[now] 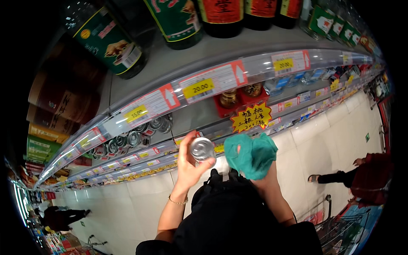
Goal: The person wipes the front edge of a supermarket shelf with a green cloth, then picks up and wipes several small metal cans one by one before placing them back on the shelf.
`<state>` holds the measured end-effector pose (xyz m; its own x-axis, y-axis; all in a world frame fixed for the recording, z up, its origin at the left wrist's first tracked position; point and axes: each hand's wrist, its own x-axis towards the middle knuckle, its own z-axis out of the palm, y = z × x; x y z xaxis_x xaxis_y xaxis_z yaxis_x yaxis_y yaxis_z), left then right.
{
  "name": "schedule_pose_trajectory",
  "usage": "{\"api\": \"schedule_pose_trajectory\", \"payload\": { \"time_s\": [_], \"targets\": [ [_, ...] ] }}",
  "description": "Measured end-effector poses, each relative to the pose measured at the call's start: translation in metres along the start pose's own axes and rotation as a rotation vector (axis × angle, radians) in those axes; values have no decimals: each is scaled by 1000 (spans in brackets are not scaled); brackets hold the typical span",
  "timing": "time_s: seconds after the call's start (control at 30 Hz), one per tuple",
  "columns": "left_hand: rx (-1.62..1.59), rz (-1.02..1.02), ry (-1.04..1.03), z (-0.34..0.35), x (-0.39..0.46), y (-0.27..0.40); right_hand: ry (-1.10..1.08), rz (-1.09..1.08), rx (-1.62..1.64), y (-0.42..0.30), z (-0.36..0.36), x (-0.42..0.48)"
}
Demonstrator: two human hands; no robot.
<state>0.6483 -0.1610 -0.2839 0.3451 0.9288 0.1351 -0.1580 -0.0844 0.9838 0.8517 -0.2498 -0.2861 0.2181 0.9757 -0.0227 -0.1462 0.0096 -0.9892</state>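
My left hand is closed around a small clear container with a silvery round top, its fingers and thumb curled about the sides. In my right hand there is a crumpled green cloth, which covers most of the fingers. Both hands are raised in front of my body, close to the shelf edge. Below the upper shelf, left of my left hand, stand several similar small containers with round lids. A red box with gold-topped bottles sits on the lower shelf ahead of my hands.
Large green-labelled bottles and red-labelled bottles line the upper shelf. Price tags run along its edge, and a starburst sign juts out below. To the right are a person and a shopping cart; another person is far left.
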Motion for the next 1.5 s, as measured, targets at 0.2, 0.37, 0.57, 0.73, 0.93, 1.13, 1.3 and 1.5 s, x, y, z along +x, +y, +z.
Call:
{"api": "schedule_pose_trajectory", "payload": {
  "time_s": [0.2, 0.37, 0.57, 0.73, 0.93, 1.13, 1.3, 1.5],
  "targets": [
    [71, 17, -43, 1, -9, -9, -77, -495, -130, -32, 15, 12],
    [263, 116, -76, -10, -11, -18, -336, -697, -773, -24, 37, 28],
    [-129, -95, -192, -5, -8, 14, -478, -995, -536, -18, 6, 26],
    [-58, -106, -387, -22, -7, 8, -767, -713, -852, -57, 16, 31],
    [333, 229, 14, 3, -13, 6, -174, -809, -963, -34, 36, 6],
    [769, 654, 243, 14, -1, 13, 3, -834, -688, -25, 52, -3],
    [509, 514, 68, 2, -1, 9, -123, -951, -683, -13, 29, 18],
    [197, 130, -75, -11, -10, 16, -373, -870, -787, -43, 38, 21]
  ]
}}
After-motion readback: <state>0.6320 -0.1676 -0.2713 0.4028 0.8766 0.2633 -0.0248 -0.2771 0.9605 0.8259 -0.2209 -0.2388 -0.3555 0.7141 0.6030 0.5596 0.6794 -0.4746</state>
